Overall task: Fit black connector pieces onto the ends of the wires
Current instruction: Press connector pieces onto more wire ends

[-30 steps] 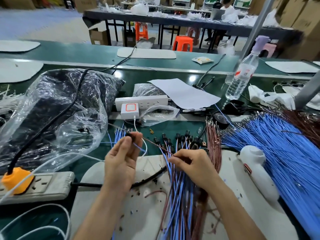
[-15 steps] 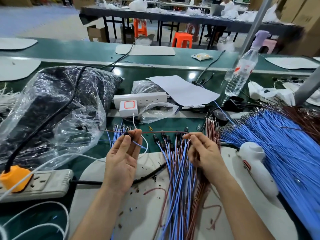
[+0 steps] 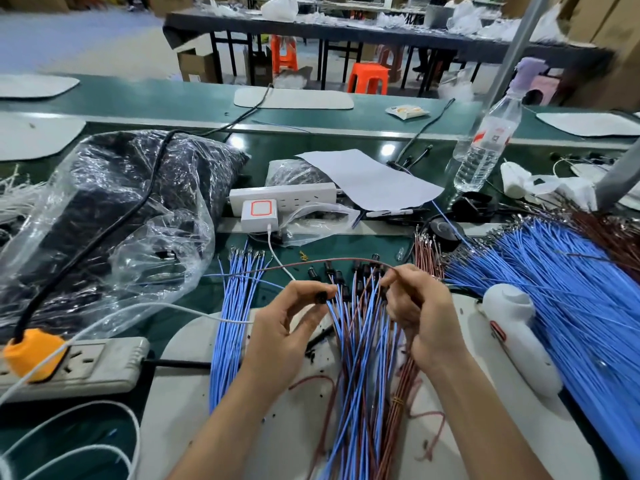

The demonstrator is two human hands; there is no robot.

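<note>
Left hand [image 3: 287, 327] pinches a connector [image 3: 321, 296]; right hand [image 3: 415, 306] pinches a brown wire [image 3: 311, 267]. Next, likely: guide the wire's far-left end into the connector

Mid-frame, the wire bundle [image 3: 356, 375] lies on the mat [image 3: 194, 427], with the left hand [image 3: 277, 334] pinching a connector piece [image 3: 320, 296] and the right hand [image 3: 419, 320] pinching a single wire [image 3: 277, 269] over it. The plastic bag [image 3: 104, 220] fills the left, the power strip [image 3: 104, 365] sits below it, and the bottle [image 3: 485, 143] is at upper right.

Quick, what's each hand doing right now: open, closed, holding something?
Left hand: closed, pinching a black connector at its fingertips.
Right hand: closed, pinching a brown wire.
</note>
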